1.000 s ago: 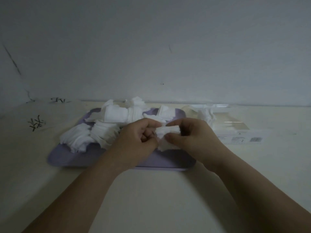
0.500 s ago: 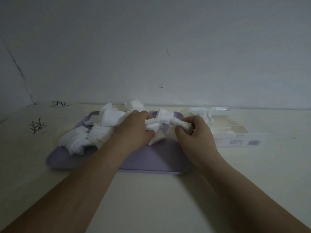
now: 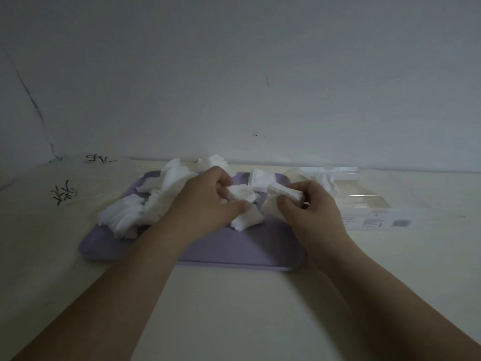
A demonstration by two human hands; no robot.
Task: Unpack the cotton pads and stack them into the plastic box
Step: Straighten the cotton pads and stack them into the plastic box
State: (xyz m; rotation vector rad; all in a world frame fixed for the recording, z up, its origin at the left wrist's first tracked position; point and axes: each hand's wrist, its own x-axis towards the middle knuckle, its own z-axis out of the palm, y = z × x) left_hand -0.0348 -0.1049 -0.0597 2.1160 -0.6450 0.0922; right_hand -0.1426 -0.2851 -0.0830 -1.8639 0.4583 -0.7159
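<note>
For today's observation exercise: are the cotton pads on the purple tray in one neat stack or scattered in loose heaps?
Scattered: the cotton pads lie in several untidy heaps across the purple tray.

A pale lilac tray [image 3: 234, 246] with rounded corners lies flat on a cream tabletop [image 3: 234, 308], its long side facing the viewer. Toward the far left of the tabletop there is a black scribble [image 3: 63, 192], and a second black scribble [image 3: 100, 158] sits further back, close to the wall. The plain grey-white wall [image 3: 338, 61] rises behind. A thin dark crack [image 3: 31, 100] runs down its left part, and a short dark mark [image 3: 267, 80] and a tiny speck [image 3: 255, 135] show near its middle.
</note>
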